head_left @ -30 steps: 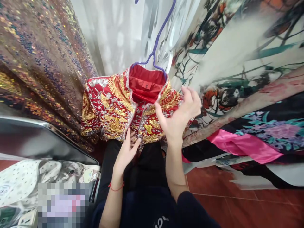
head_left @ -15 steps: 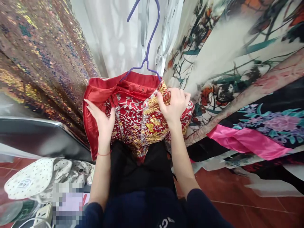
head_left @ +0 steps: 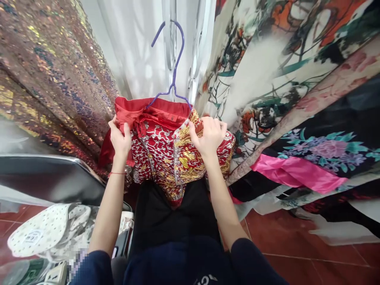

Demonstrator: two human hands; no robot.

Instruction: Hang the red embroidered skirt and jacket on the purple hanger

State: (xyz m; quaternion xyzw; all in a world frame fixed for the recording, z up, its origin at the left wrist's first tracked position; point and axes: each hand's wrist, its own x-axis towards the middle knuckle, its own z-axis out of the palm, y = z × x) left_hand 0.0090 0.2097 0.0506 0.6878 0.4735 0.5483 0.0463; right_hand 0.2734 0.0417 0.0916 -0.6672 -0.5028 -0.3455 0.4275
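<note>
Wears a dark navy shirt (head_left: 169, 259), smooth-looking and mostly plain. Bears white lettering (head_left: 205, 279) on the shirt's front, partly out of view and only in part legible. Has short sleeves in the same navy, a left sleeve (head_left: 96, 268) and a right sleeve (head_left: 252, 260), cut to about the elbow. Goes bare beyond the shirt's sleeves, out to the left hand (head_left: 120, 140) and the right hand (head_left: 209, 136). Wears a thin red cord bracelet (head_left: 116, 173) beyond the shirt's left sleeve, looped around the wrist. Wears black trousers (head_left: 175, 221), just past the shirt's front, matte, with faint folds.
</note>
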